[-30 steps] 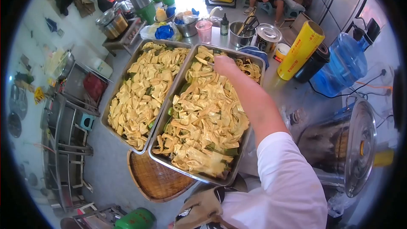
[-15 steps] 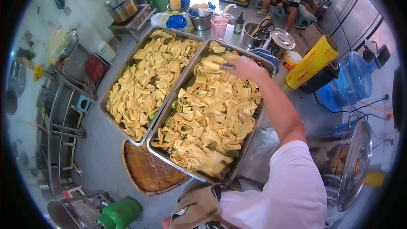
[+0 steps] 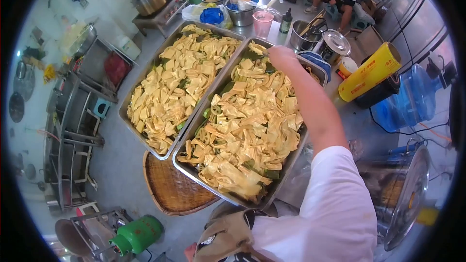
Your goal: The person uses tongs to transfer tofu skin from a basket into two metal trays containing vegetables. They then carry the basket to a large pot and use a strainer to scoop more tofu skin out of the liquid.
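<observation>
Trays of steel sit side by side on a grey counter, the left tray and the right tray, both heaped with yellow tofu-skin strips and green pieces. A blue water bottle stands far right, with a yellow cling film roll just left of it. A woven basket lies under the trays' near corners. The right hand rests knuckles-up on the strips at the right tray's far end; its fingers are hidden, so any grip cannot be told.
</observation>
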The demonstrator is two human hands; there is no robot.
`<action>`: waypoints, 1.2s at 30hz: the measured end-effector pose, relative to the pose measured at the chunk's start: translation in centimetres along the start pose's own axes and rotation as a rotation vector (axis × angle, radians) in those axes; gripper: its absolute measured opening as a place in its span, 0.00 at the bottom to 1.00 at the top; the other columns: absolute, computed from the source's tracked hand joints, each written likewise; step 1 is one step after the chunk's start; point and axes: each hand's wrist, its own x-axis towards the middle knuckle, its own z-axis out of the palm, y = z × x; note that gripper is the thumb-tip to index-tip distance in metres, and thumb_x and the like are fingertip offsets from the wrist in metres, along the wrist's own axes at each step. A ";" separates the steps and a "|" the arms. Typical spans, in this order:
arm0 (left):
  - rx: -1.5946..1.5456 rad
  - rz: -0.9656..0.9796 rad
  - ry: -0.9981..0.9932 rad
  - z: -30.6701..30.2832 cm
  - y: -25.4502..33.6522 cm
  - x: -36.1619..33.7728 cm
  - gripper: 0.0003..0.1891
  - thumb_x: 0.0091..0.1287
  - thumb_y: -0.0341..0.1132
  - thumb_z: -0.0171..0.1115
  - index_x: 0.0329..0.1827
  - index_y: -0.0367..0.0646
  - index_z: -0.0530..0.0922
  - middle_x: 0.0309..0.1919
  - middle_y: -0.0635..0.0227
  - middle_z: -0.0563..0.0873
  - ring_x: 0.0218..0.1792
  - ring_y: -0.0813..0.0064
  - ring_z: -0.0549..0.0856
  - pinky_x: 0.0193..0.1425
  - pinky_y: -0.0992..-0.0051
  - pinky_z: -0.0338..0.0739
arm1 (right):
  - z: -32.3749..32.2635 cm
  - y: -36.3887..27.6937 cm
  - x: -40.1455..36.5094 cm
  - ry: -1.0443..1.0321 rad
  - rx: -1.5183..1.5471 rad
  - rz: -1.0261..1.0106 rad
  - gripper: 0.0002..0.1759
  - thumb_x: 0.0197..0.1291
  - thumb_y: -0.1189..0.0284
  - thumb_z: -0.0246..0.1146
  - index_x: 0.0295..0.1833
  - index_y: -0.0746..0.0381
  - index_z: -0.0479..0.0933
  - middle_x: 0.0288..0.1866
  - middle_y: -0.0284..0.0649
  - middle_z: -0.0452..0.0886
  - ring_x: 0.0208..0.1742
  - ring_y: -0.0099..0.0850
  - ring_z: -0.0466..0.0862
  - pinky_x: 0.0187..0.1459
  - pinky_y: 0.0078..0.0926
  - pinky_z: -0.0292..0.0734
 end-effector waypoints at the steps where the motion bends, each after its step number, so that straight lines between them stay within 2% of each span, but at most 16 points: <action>1: 0.020 0.019 -0.002 0.5 -0.2 -0.2 0.11 0.55 0.42 0.61 0.26 0.43 0.78 0.21 0.57 0.81 0.23 0.51 0.81 0.27 0.54 0.73 | -0.3 -0.1 -1.1 -0.012 0.012 -0.033 0.17 0.63 0.69 0.56 0.56 0.61 0.80 0.51 0.49 0.85 0.54 0.45 0.84 0.53 0.41 0.80; 7: 0.256 0.236 0.015 3.9 -3.9 1.0 0.10 0.55 0.41 0.61 0.26 0.43 0.78 0.21 0.57 0.80 0.23 0.51 0.81 0.26 0.54 0.73 | -0.8 1.8 -8.6 0.007 0.118 -0.129 0.32 0.60 0.58 0.63 0.68 0.58 0.70 0.50 0.53 0.83 0.54 0.49 0.82 0.54 0.44 0.76; 10: 0.283 0.213 0.004 4.7 -6.2 3.8 0.10 0.54 0.42 0.61 0.26 0.44 0.77 0.21 0.57 0.80 0.23 0.51 0.81 0.26 0.54 0.73 | -1.1 2.9 -12.5 0.090 0.212 -0.034 0.32 0.60 0.59 0.63 0.68 0.59 0.70 0.48 0.52 0.83 0.53 0.48 0.82 0.52 0.45 0.77; 13: 0.282 0.358 0.051 1.7 -3.6 5.5 0.12 0.55 0.42 0.59 0.24 0.42 0.75 0.19 0.57 0.79 0.24 0.51 0.81 0.26 0.53 0.72 | 0.5 3.2 -15.4 -0.032 0.216 0.003 0.31 0.61 0.59 0.62 0.68 0.58 0.70 0.46 0.51 0.84 0.51 0.49 0.83 0.50 0.46 0.77; 15: -0.042 -0.061 -0.096 2.5 -4.8 8.6 0.12 0.57 0.42 0.58 0.25 0.42 0.76 0.21 0.56 0.81 0.25 0.51 0.82 0.28 0.53 0.74 | 3.7 3.2 -16.9 -0.054 0.193 -0.073 0.30 0.61 0.60 0.62 0.68 0.57 0.69 0.45 0.51 0.84 0.49 0.49 0.83 0.49 0.47 0.77; 17: 0.021 -0.007 -0.106 1.5 -4.7 10.0 0.12 0.59 0.41 0.57 0.27 0.41 0.78 0.23 0.53 0.83 0.26 0.52 0.84 0.31 0.53 0.75 | 2.9 2.3 -19.4 -0.103 0.171 -0.134 0.31 0.61 0.59 0.63 0.69 0.56 0.68 0.45 0.51 0.84 0.48 0.50 0.83 0.48 0.46 0.77; 19: 0.428 0.514 0.006 0.3 -3.4 10.7 0.12 0.61 0.41 0.56 0.30 0.41 0.81 0.25 0.50 0.84 0.27 0.55 0.85 0.33 0.53 0.77 | 0.1 1.3 -22.2 -0.188 0.211 -0.143 0.33 0.62 0.60 0.64 0.70 0.57 0.66 0.45 0.53 0.83 0.48 0.51 0.83 0.47 0.45 0.78; 21: 0.115 0.320 -0.042 -2.2 1.0 10.4 0.14 0.63 0.41 0.57 0.30 0.39 0.81 0.24 0.55 0.84 0.27 0.62 0.84 0.32 0.60 0.77 | 2.9 2.0 -26.5 0.062 0.352 -0.021 0.37 0.62 0.58 0.63 0.73 0.62 0.62 0.47 0.55 0.82 0.48 0.50 0.83 0.47 0.47 0.78; 23: -0.369 0.009 -0.087 -5.5 7.8 9.2 0.15 0.64 0.41 0.58 0.29 0.36 0.82 0.24 0.61 0.85 0.26 0.69 0.84 0.30 0.66 0.77 | 1.5 -0.6 -30.1 -0.101 0.263 0.053 0.42 0.60 0.58 0.66 0.73 0.67 0.59 0.48 0.58 0.80 0.49 0.54 0.82 0.50 0.47 0.78; 24: -0.502 -0.068 -0.084 -6.9 10.6 8.6 0.16 0.65 0.41 0.58 0.29 0.35 0.82 0.24 0.63 0.85 0.26 0.72 0.83 0.29 0.70 0.77 | 2.6 -1.4 -32.3 -0.023 0.338 -0.002 0.44 0.58 0.59 0.67 0.73 0.69 0.57 0.50 0.60 0.79 0.51 0.55 0.81 0.52 0.47 0.77; 25: -0.592 -0.270 -0.101 -8.4 12.4 8.2 0.17 0.65 0.41 0.58 0.29 0.34 0.83 0.24 0.65 0.85 0.25 0.74 0.83 0.28 0.72 0.76 | 3.9 -2.5 -34.2 0.043 0.430 -0.076 0.46 0.57 0.59 0.69 0.73 0.71 0.56 0.52 0.62 0.78 0.53 0.57 0.79 0.54 0.47 0.76; 27: -0.624 -0.322 -0.059 -6.5 10.8 8.2 0.18 0.65 0.42 0.59 0.31 0.32 0.84 0.23 0.62 0.85 0.23 0.73 0.81 0.28 0.70 0.75 | 4.0 -6.0 -37.6 -0.087 0.565 0.013 0.50 0.55 0.62 0.71 0.75 0.71 0.53 0.62 0.64 0.71 0.61 0.59 0.74 0.61 0.46 0.72; 29: -0.404 -0.282 -0.001 -6.1 10.2 7.5 0.19 0.62 0.44 0.59 0.35 0.32 0.85 0.28 0.51 0.87 0.31 0.59 0.86 0.40 0.63 0.79 | 6.2 -7.5 -40.0 -0.161 0.555 -0.013 0.52 0.55 0.62 0.71 0.77 0.71 0.49 0.70 0.64 0.63 0.67 0.59 0.69 0.65 0.45 0.68; 30: -0.312 -0.254 0.058 -5.7 10.0 7.0 0.20 0.61 0.45 0.59 0.37 0.33 0.85 0.31 0.47 0.87 0.35 0.54 0.87 0.44 0.61 0.80 | 6.9 -8.3 -40.6 -0.211 0.523 -0.037 0.52 0.55 0.62 0.71 0.77 0.71 0.49 0.71 0.63 0.62 0.68 0.59 0.68 0.66 0.45 0.68; 33: -0.480 -0.388 -0.002 -6.6 10.1 5.1 0.20 0.60 0.45 0.59 0.38 0.34 0.86 0.35 0.44 0.86 0.41 0.50 0.87 0.49 0.61 0.79 | 7.7 -9.1 -41.9 -0.306 0.425 -0.079 0.52 0.56 0.61 0.70 0.77 0.71 0.49 0.74 0.63 0.58 0.69 0.59 0.67 0.67 0.45 0.67; 36: -0.556 -0.410 0.034 -6.1 8.1 4.3 0.20 0.59 0.45 0.59 0.37 0.34 0.86 0.35 0.44 0.87 0.40 0.51 0.87 0.48 0.60 0.79 | 6.4 -10.2 -41.8 -0.359 0.303 -0.112 0.52 0.56 0.61 0.70 0.77 0.70 0.49 0.74 0.63 0.59 0.68 0.60 0.68 0.65 0.47 0.68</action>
